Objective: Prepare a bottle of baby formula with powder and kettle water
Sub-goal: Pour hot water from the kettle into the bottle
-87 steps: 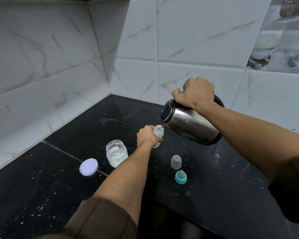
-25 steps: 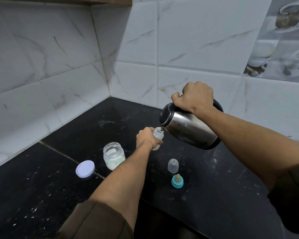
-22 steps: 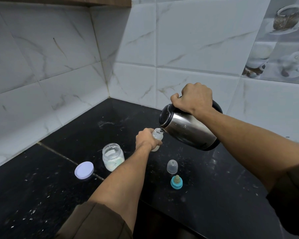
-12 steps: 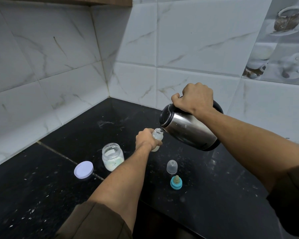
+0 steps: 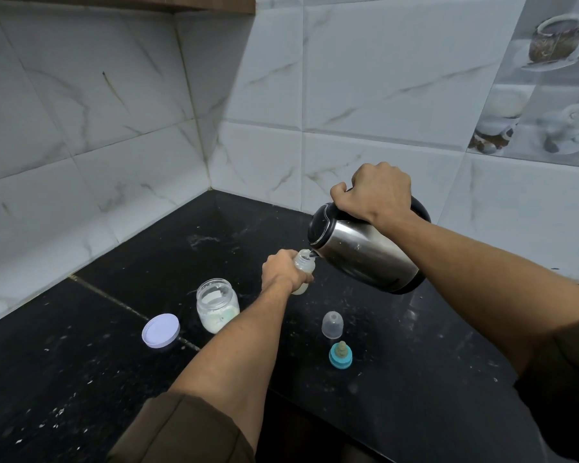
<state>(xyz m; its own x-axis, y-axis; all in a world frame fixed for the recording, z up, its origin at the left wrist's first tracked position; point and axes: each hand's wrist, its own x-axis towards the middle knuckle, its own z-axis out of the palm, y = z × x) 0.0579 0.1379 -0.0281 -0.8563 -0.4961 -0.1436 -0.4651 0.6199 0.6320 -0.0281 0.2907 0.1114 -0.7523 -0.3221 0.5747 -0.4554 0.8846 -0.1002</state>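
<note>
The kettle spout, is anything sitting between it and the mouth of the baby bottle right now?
Nothing visible. The kettle is tilted with its spout right at the open mouth of the bottle, which the left hand holds by its body. The teat and clear cap lie apart on the counter.

Counter (image 5: 415, 379): black, speckled stone.
On it: open jar (image 5: 217, 310), lid (image 5: 161, 330), clear cap (image 5: 332, 324), teal teat ring (image 5: 340, 354).

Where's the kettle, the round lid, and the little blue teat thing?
kettle (image 5: 365, 259), head view, on its shiny steel side.
round lid (image 5: 160, 330), head view, on its flat top.
blue teat ring (image 5: 340, 354), head view, on the blue collar.
</note>
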